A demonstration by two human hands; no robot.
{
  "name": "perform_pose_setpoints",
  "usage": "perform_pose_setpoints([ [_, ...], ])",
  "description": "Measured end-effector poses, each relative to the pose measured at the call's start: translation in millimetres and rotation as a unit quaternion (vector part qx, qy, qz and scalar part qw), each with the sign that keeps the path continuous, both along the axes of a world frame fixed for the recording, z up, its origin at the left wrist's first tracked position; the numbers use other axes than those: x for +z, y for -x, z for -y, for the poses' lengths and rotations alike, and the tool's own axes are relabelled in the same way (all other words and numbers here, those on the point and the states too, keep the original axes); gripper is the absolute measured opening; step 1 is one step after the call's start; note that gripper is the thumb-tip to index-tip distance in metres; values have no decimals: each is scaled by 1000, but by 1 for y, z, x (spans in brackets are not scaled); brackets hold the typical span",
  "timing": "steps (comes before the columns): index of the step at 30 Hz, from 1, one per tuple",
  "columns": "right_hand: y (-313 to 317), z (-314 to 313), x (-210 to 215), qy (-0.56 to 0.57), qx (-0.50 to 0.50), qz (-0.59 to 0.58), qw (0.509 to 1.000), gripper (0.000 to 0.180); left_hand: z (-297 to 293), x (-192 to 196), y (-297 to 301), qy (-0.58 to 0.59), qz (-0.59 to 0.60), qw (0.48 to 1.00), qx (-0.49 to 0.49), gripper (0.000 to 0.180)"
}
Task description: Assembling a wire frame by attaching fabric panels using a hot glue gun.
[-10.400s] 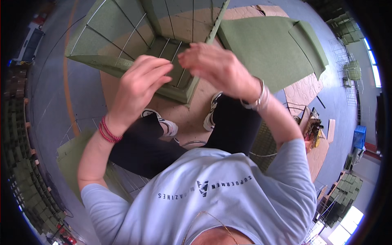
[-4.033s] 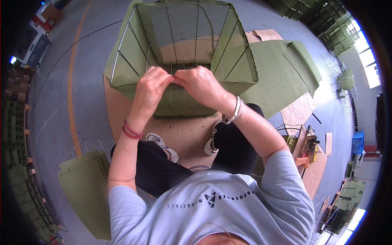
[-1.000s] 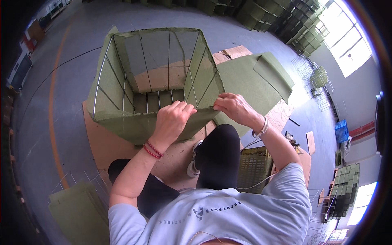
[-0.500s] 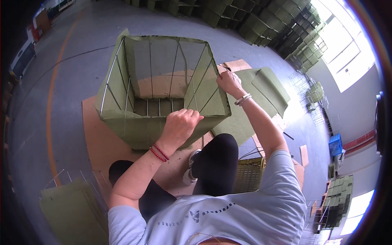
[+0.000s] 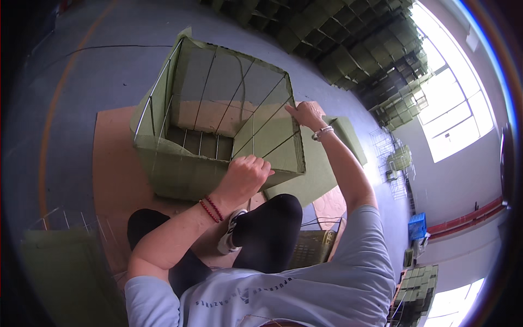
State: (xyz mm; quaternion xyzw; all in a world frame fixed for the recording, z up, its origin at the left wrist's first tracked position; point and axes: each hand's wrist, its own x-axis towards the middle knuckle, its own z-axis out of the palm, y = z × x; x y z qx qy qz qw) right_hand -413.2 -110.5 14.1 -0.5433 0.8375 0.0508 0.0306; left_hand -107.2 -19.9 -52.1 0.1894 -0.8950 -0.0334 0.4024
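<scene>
A wire-frame box covered in green fabric [image 5: 188, 175] stands in front of me, its open side facing up toward me. Thin metal rods run across its walls and floor, and one wall looks sheer. My left hand [image 5: 246, 175] is closed over the near rim, close to the near right corner. At the right rim my right hand [image 5: 308, 115] is wrapped round the edge, its thumb lying toward the box's inside. The fingertips of both hands are partly hidden.
Beneath the box lies brown cardboard [image 5: 117, 163]. Green fabric sheets [image 5: 321, 163] spread to its right. More fabric [image 5: 65, 272] lies at lower left beside wire frames. A yellowish crate [image 5: 311, 248] sits by my knee. Stacked green boxes [image 5: 348, 43] fill the far right; a blue crate [image 5: 417, 226] stands farther off.
My view has turned, and the box now looks slightly rotated. My right hand has shifted its grip on the right rim, with its thumb now stretched out. The left hand stays on the near rim.
</scene>
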Motion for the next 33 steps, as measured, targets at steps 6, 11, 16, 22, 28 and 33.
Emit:
perform_pose_setpoints([
  [6,34,33,-27,202,-17,27,979,55,-2,1,10,-6,2,1000,-11,25],
  [11,31,47,-12,88,7,54,995,50,-3,-3,2,-7,20,1000,6,24],
  [16,51,65,-32,197,-39,-10,980,47,-2,0,12,-4,16,1000,4,24],
  [22,22,87,17,-12,-43,91,995,52,-3,-10,4,-19,25,999,13,25],
  [28,88,140,-33,305,102,-25,946,30,-4,0,6,-30,13,999,-13,24],
  [33,102,175,-44,225,101,-10,969,17,-3,1,5,-39,8,999,-22,23],
])
